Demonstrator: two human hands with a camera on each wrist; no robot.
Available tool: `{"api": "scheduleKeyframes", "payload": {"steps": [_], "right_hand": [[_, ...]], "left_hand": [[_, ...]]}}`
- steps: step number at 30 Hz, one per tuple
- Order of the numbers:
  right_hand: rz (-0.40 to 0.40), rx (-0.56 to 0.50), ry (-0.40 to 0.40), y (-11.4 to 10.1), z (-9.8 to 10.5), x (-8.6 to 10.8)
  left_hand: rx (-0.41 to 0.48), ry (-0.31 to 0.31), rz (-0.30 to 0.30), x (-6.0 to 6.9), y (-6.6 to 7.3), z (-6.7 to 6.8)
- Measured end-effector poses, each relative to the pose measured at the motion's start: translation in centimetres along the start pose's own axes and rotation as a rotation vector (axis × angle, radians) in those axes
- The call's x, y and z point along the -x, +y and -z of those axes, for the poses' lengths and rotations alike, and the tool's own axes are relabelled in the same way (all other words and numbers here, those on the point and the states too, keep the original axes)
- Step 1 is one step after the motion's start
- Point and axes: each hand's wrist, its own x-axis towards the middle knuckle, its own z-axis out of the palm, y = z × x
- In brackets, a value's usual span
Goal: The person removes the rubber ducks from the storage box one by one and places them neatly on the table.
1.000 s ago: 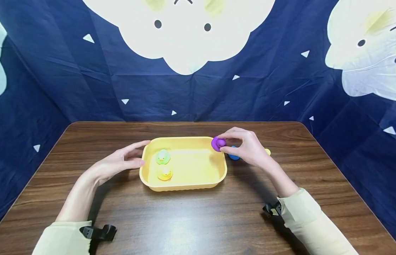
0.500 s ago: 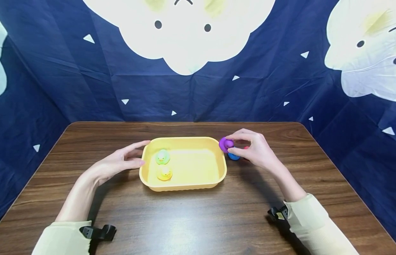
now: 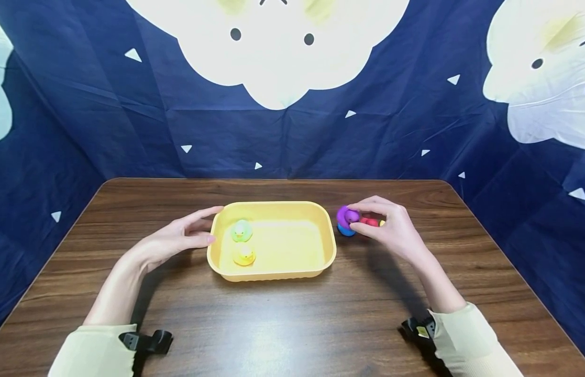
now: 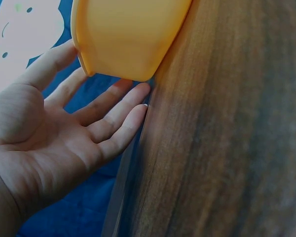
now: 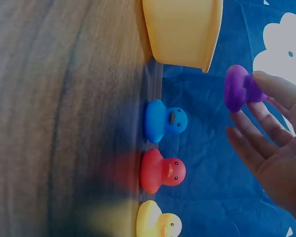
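A pale cream cloth left sleeve (image 3: pixel 91 351) covered the person's left forearm and finished in a plain, straight cuff above the bare left hand (image 3: pixel 179 235). The matching pale cream cloth right sleeve (image 3: pixel 476 343) had a broad, smooth, creased cuff, with a finely ribbed surface lower down. At the left cuff's edge sat a small black left wrist device (image 3: pixel 146 342), its tapered part marked with tiny dots and its other end glossy and rounded. A similar black right wrist device (image 3: pixel 417 330), bearing a small yellow patch (image 3: pixel 422 331), jutted out beside the bare right hand's (image 3: pixel 388 228) cuff.
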Motion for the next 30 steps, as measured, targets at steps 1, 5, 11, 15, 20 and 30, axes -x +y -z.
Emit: {"api": "scheduleKeyframes", "payload": {"steps": [1,5,11,15,20,30], "right_hand": [[-0.007,-0.002,0.0,0.0,0.1,0.1],[-0.04,-0.014,-0.021,0.1,0.3,0.7],[-0.059,0.007,-0.037,0.4,0.4,1.3],[-0.065,0.02,-0.045,0.6,0.4,1.5],[-0.076,0.028,-0.071,0.8,0.2,1.8],[-0.102,0.061,-0.166,1.3,-0.3,2.1]], "left_hand": [[0.001,0.0,-0.001,0.0,0.0,0.0],[0.003,0.002,-0.002,0.0,-0.1,0.0],[0.005,0.003,-0.004,0.0,-0.1,0.0],[0.003,0.002,-0.004,0.0,-0.1,0.0],[0.004,0.002,-0.007,0.0,-0.1,0.0],[-0.003,0.004,-0.006,0.1,0.1,-0.1]]}}
